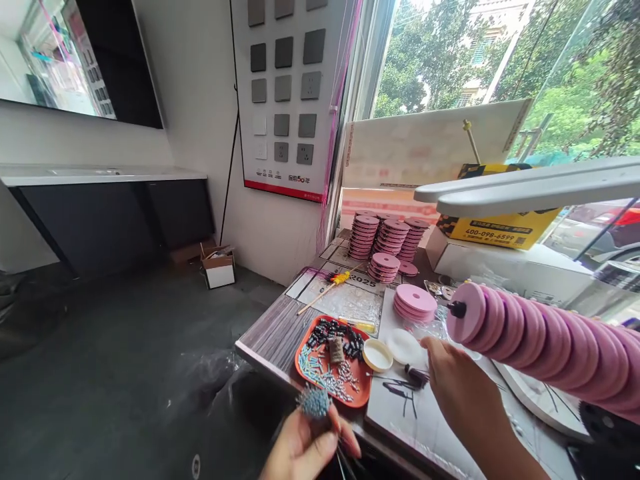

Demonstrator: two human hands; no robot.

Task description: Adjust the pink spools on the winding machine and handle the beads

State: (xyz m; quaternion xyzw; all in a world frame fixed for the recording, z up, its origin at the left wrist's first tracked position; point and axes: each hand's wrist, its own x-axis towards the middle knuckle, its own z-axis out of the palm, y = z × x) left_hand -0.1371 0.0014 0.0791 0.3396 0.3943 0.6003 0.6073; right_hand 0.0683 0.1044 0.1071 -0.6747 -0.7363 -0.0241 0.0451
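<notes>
At the bottom, near the table's front edge, my left hand (310,447) is closed around a bundle of thin pieces with blue-grey tips (315,402); their exact kind is unclear. My right hand (453,377) is over the board on the table, its fingers together and mostly hidden behind its back. Its fingertips are by the edge of a white round lid (404,346). Close to it are a dark-handled tool (417,377) and a cream shallow cup (377,355). An orange tray (361,397) holds small black, teal and silvery parts and a brown cylinder (337,350).
Pink discs (415,301) lie stacked on the table, with taller stacks (364,237) behind. A row of pink discs on a rod (540,340) juts in from the right, under a white lamp arm (530,190). A yellow box (493,230) stands by the window.
</notes>
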